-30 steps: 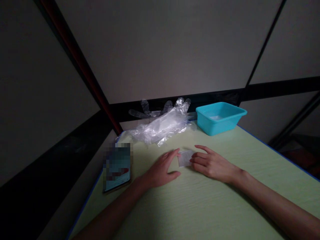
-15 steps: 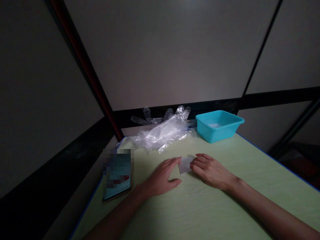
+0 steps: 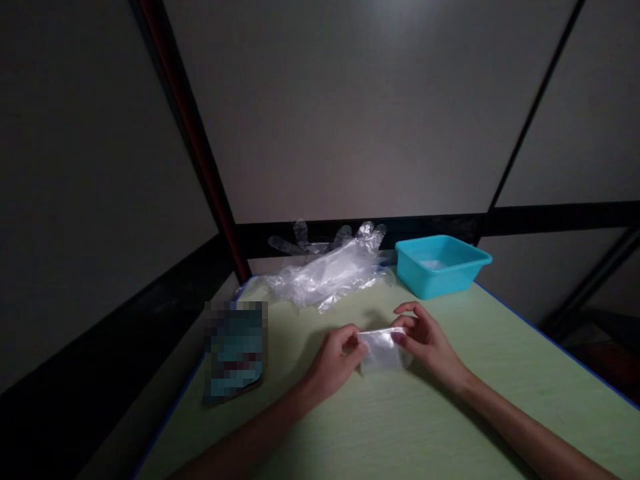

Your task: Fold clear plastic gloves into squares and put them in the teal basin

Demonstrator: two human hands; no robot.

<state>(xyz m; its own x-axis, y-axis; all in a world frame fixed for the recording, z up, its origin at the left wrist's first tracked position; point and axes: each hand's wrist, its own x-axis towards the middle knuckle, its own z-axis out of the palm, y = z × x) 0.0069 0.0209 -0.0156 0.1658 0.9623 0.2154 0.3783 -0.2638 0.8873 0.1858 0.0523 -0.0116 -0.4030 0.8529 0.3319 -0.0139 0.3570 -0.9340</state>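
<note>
Between my two hands is a small folded piece of clear plastic film (image 3: 381, 353), its upper edge shiny and its lower part hanging toward me. My left hand (image 3: 340, 353) pinches its left upper corner between thumb and fingers. At the right upper corner, my right hand (image 3: 423, 337) pinches it too, with one finger raised away. A loose pile of clear disposable plastic gloves (image 3: 325, 273) lies beyond my hands, some glove fingers sticking up at the back.
A turquoise plastic basin (image 3: 435, 280) stands at the back right of the pale green table (image 3: 390, 440), with something whitish inside. A phone-like device (image 3: 235, 360), its screen blurred, sits at the left edge. Wall panels (image 3: 360, 120) rise behind the table.
The plastic film was lying flat on the table beneath my right fingertips; now both hands pinch its corners and lift it. My left hand has closed, and the view has tilted slightly.
</note>
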